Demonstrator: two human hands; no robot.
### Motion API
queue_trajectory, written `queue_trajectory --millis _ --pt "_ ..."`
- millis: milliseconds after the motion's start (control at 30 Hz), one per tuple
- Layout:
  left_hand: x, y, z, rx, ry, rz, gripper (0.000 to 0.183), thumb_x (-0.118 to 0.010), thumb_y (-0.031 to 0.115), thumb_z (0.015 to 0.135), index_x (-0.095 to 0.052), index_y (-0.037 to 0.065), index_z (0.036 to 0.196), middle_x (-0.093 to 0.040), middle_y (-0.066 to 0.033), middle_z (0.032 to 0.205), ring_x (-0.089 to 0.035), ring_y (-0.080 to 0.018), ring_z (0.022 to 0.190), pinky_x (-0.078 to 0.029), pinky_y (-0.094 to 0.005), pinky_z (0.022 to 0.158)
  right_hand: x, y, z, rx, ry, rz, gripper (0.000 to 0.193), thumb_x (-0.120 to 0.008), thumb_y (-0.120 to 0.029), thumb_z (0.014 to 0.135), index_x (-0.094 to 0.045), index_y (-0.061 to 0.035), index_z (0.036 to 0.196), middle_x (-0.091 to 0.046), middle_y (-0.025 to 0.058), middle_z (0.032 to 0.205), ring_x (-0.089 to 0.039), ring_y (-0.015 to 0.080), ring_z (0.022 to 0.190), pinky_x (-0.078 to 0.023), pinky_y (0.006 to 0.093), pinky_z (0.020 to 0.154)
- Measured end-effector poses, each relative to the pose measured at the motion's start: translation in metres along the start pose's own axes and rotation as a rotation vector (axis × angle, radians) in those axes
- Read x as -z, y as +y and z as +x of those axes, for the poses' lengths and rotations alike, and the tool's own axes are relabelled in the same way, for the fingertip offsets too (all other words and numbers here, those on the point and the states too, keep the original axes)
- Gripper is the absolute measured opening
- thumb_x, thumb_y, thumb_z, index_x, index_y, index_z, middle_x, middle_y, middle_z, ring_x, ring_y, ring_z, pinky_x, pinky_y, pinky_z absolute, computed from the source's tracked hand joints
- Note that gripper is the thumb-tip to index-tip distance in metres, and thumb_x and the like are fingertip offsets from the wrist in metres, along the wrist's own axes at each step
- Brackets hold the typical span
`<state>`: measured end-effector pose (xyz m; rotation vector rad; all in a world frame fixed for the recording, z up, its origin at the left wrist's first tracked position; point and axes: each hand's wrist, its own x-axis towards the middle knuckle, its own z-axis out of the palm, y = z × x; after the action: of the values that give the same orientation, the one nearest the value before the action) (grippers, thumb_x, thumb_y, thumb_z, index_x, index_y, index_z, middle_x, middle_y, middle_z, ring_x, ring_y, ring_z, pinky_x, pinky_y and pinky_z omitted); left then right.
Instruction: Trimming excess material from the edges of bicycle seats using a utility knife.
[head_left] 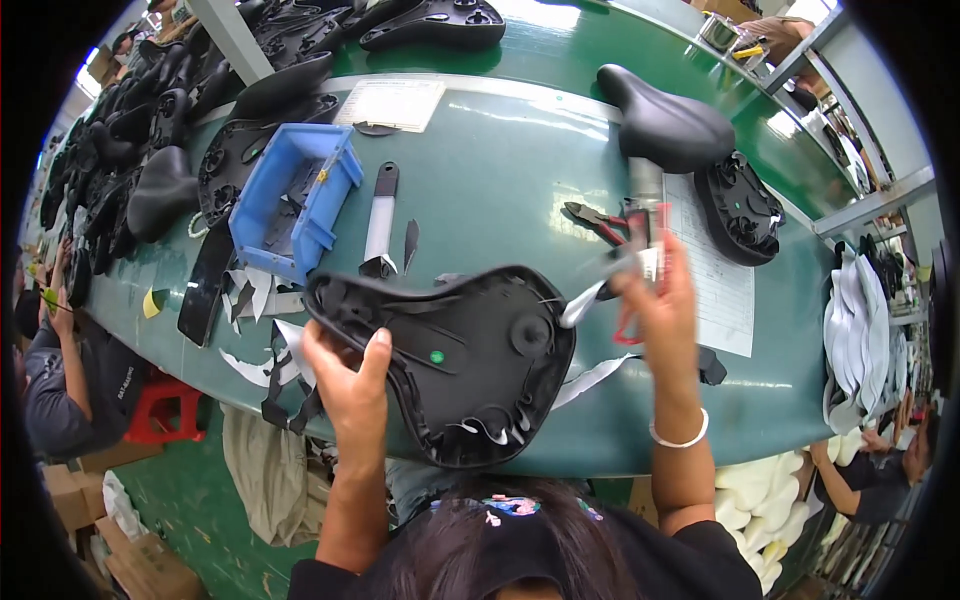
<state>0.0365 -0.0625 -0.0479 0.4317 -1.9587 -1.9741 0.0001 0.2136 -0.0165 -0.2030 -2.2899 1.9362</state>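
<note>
Now, left hand [352, 385] curled, gripping (upturned) saddle [475, 350]

right grip [664, 308] blurred; its tool [652, 258] blurred; left grip [352, 392] partly hidden behind saddle [460, 365]

Green worktable [480, 180] spread with parts and tools.
At left lie a blue bin [325, 218], a dark flat slab [206, 288] and pale scraps [262, 292]; farther, a black-handled flat tool [381, 220]; at right, red-handled cutters [597, 220] and a white sheet [728, 305].
</note>
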Motion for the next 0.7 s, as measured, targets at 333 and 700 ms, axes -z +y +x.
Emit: queue_trajectory --millis 333,700 --pt "-0.096 0.031 0.021 -0.907 -0.720 0.827 0.024 -0.068 0.020 0.072 -0.060 0.009 0.092 -0.058 -0.0069 0.088 -0.054 -0.0236 0.087 -0.036 -0.0369 0.075 -0.018 -0.038 -0.037 0.115 -0.275 -0.033 0.059 -0.069 -0.008 0.082 -0.039 -0.0047 0.133 -0.063 0.0063 0.081 -0.055 0.0112 0.057 -0.043 0.0246 0.052" --pt "-0.099 0.018 0.038 -0.033 -0.797 0.028 0.021 -0.054 0.020 0.088 -0.064 0.004 0.079 -0.054 -0.0048 0.061 -0.048 -0.0194 0.058 -0.037 -0.0320 0.070 0.024 -0.006 -0.050 0.496 -0.310 -1.075 0.059 -0.066 -0.015 0.082 -0.047 -0.0240 0.137 -0.047 0.0030 0.057 -0.046 0.0190 0.042 -0.036 0.0338 0.040"
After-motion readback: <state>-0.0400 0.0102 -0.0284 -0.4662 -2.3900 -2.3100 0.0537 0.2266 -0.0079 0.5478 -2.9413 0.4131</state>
